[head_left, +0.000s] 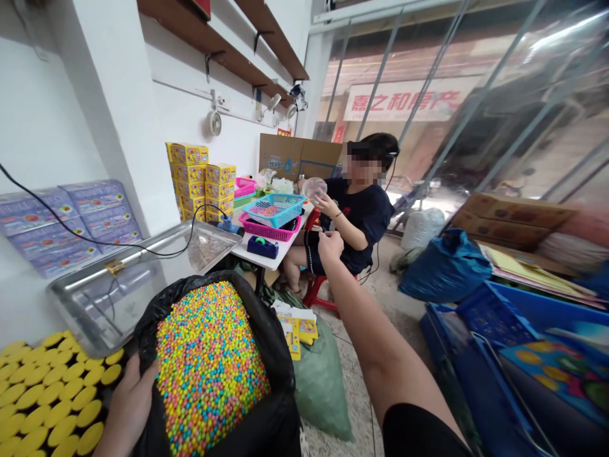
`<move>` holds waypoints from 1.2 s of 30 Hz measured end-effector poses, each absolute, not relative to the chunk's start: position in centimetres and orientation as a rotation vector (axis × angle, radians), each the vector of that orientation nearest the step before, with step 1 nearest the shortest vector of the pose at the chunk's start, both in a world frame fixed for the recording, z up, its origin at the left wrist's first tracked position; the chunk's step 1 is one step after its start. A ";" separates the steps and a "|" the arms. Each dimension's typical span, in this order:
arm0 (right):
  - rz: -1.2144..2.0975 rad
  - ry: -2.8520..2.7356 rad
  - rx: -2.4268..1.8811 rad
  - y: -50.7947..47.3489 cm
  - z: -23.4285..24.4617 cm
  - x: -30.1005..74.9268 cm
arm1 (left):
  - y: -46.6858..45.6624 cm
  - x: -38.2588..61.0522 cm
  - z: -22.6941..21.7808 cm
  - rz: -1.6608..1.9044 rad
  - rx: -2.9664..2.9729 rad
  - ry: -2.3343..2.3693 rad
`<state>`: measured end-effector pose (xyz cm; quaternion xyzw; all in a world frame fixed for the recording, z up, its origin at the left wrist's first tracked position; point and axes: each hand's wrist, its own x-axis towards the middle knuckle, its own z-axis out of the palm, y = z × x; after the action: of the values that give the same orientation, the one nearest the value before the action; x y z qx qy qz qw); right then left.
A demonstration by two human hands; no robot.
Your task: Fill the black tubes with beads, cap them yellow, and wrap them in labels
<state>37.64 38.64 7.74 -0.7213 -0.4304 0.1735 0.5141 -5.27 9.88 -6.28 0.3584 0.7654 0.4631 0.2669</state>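
Note:
A black plastic bag (278, 355), its mouth spread wide, is full of small round beads (209, 362) in yellow, pink, blue and green. At its left side my left hand (130, 403) grips the bag's edge, with some fingers hidden behind the plastic. My right arm reaches far forward toward a seated co-worker (368, 206). At its end my right hand (330, 246) is closed, and whatever it may hold cannot be made out. Just beyond it, the co-worker's hands hold a clear round plastic container (314, 188).
Yellow round lids (52, 393) crowd the lower left beside a metal tray (143, 279). On the white table (254, 257) are a blue basket (273, 209), a pink basket (271, 230), a tape dispenser (262, 247) and stacked yellow boxes (190, 174). Blue crates (495, 317) stand right.

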 end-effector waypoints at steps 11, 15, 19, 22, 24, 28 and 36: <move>-0.065 -1.166 -1.840 36.4 11.9 38.1 | 9.5 -4.7 -5.7 1.232 0.932 2.053; -0.069 -1.380 -1.971 36.4 12.9 38.6 | 8.8 -3.6 -5.0 1.353 1.033 1.986; -0.210 -1.670 -2.026 38.3 13.5 39.5 | 9.0 -3.1 -5.0 1.384 1.023 1.972; -0.474 -1.881 -1.816 37.9 13.8 39.1 | 8.9 -2.9 -5.0 1.424 1.033 1.939; -0.598 -1.967 -1.691 36.5 13.7 37.6 | 8.9 -2.8 -5.0 1.453 1.053 1.902; -0.627 -2.074 -1.508 32.0 11.7 30.9 | 8.9 -2.7 -4.9 1.440 1.060 1.934; -0.452 -2.572 -1.062 25.6 2.5 16.7 | 9.3 -3.0 -5.1 1.411 1.006 1.956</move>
<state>16.65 25.58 2.48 -0.3717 -0.9006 -0.1583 0.1604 -2.95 9.27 -5.09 0.3717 0.7225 0.5212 0.2611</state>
